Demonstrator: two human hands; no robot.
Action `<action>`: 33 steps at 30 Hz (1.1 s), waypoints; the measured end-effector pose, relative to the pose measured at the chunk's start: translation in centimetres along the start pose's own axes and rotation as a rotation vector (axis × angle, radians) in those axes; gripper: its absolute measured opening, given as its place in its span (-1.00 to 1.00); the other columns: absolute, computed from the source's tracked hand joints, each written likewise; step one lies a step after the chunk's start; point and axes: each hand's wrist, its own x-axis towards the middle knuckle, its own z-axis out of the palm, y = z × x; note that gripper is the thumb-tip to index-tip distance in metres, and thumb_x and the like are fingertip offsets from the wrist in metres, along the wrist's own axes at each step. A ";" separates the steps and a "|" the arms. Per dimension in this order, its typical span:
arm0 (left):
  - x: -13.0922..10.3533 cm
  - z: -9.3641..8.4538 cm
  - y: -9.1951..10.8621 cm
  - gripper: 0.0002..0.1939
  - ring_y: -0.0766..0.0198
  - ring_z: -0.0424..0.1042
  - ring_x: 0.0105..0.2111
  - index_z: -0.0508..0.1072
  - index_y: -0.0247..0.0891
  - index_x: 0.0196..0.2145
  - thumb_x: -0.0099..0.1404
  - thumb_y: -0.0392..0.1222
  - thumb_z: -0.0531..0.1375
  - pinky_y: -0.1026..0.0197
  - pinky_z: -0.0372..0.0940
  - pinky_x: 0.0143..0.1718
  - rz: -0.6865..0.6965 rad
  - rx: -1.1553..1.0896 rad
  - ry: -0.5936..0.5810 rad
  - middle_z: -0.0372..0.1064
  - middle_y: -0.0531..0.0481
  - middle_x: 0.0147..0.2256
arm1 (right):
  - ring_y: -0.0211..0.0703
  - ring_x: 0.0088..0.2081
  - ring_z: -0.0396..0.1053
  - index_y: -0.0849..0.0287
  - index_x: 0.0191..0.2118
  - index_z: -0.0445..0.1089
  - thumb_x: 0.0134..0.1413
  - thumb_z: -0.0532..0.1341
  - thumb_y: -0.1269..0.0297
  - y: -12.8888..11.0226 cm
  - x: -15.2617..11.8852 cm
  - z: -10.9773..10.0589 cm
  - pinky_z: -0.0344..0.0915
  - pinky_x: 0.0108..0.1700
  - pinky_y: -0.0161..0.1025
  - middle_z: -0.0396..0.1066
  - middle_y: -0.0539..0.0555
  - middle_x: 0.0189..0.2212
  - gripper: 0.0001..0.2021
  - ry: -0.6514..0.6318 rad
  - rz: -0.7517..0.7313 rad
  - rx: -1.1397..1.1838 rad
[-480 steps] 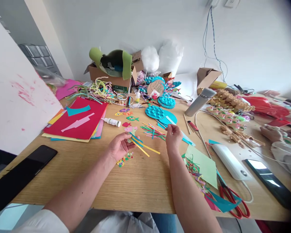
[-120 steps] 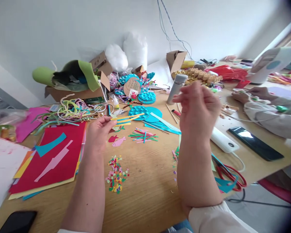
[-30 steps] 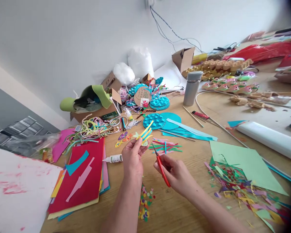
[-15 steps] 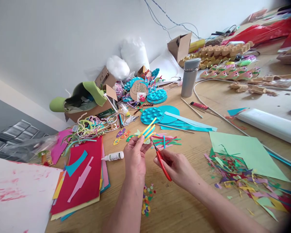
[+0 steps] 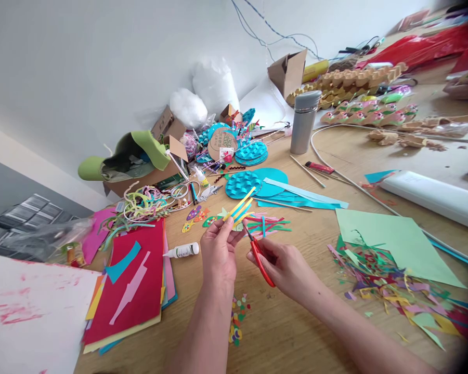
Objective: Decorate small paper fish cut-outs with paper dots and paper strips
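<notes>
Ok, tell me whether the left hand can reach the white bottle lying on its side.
Probably yes: the white bottle lies just beside the left hand, with nothing visible between them. The hand holds yellow and blue strips, though, so it would likely need to free up first.

On my screen the paper strips point(image 5: 239, 203) are yellow and blue, and the scissors point(image 5: 262, 265) bright red at the grip and dark toward the tip. I see the worktop point(image 5: 281, 332) in tan wood grain. The big top sheet point(image 5: 148, 298) reads deep red, under a blue scrap point(image 5: 125, 262) and a pale pink scrap point(image 5: 129, 291). I make out a turquoise disc point(image 5: 242, 185) patterned in squares, a grey flask point(image 5: 304, 127), a pale green sheet point(image 5: 398, 244), and a white board point(image 5: 35, 296) with pinkish-red smears.
</notes>
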 end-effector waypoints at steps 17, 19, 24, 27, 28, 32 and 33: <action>-0.1 0.0 0.0 -0.69 0.21 0.54 -0.47 0.42 -0.31 -0.47 -0.16 -0.27 0.45 0.14 0.44 -0.30 -0.006 0.024 -0.006 0.53 0.01 -0.45 | -0.34 -0.59 0.00 0.13 -0.49 0.20 0.18 0.11 0.07 -0.1 0.1 0.0 -0.04 -0.52 -0.35 0.15 -0.10 -0.64 -0.70 0.044 -0.040 -0.055; -0.1 0.0 -0.1 -0.69 0.19 0.55 -0.45 0.43 -0.31 -0.46 -0.16 -0.26 0.45 0.13 0.44 -0.29 -0.009 0.031 -0.012 0.53 0.00 -0.44 | -0.34 -0.60 0.02 0.13 -0.49 0.19 0.17 0.11 0.08 -0.1 0.1 -0.1 -0.04 -0.52 -0.36 0.17 -0.09 -0.64 -0.70 0.054 -0.048 -0.075; -0.1 0.0 -0.1 -0.68 0.20 0.55 -0.45 0.45 -0.32 -0.46 -0.18 -0.26 0.46 0.16 0.44 -0.32 -0.006 0.031 -0.005 0.55 -0.03 -0.43 | -0.33 -0.59 0.09 0.13 -0.48 0.18 0.17 0.10 0.14 0.1 0.0 -0.1 -0.03 -0.51 -0.36 0.24 -0.07 -0.63 -0.75 0.073 -0.062 -0.131; 0.1 -0.1 -0.2 -0.68 0.21 0.55 -0.47 0.45 -0.32 -0.46 -0.18 -0.26 0.46 0.17 0.44 -0.33 -0.001 0.033 -0.006 0.55 -0.02 -0.43 | -0.32 -0.58 0.12 0.12 -0.47 0.19 0.17 0.10 0.14 0.2 0.0 -0.1 -0.02 -0.50 -0.35 0.28 -0.05 -0.60 -0.76 0.082 -0.074 -0.161; 0.1 -0.1 -0.2 -0.68 0.22 0.55 -0.47 0.45 -0.32 -0.45 -0.18 -0.26 0.46 0.17 0.44 -0.33 0.001 0.035 -0.005 0.54 -0.01 -0.43 | -0.32 -0.58 0.13 0.12 -0.47 0.19 0.17 0.10 0.14 0.3 0.0 -0.1 -0.01 -0.49 -0.35 0.29 -0.05 -0.59 -0.76 0.083 -0.076 -0.169; 0.2 -0.2 -0.2 -0.68 0.20 0.55 -0.45 0.46 -0.33 -0.43 -0.16 -0.25 0.45 0.16 0.44 -0.31 0.002 0.052 -0.003 0.54 -0.02 -0.42 | -0.31 -0.58 0.13 0.13 -0.46 0.21 0.17 0.09 0.17 0.3 0.0 -0.1 0.00 -0.48 -0.35 0.31 -0.04 -0.58 -0.78 0.073 -0.077 -0.197; 0.2 -0.2 -0.2 -0.67 0.19 0.56 -0.44 0.46 -0.33 -0.42 -0.16 -0.25 0.45 0.15 0.44 -0.31 0.002 0.055 -0.005 0.54 -0.03 -0.41 | -0.31 -0.58 0.12 0.13 -0.46 0.22 0.17 0.09 0.19 0.3 0.0 -0.2 0.01 -0.48 -0.35 0.32 -0.03 -0.57 -0.79 0.070 -0.077 -0.206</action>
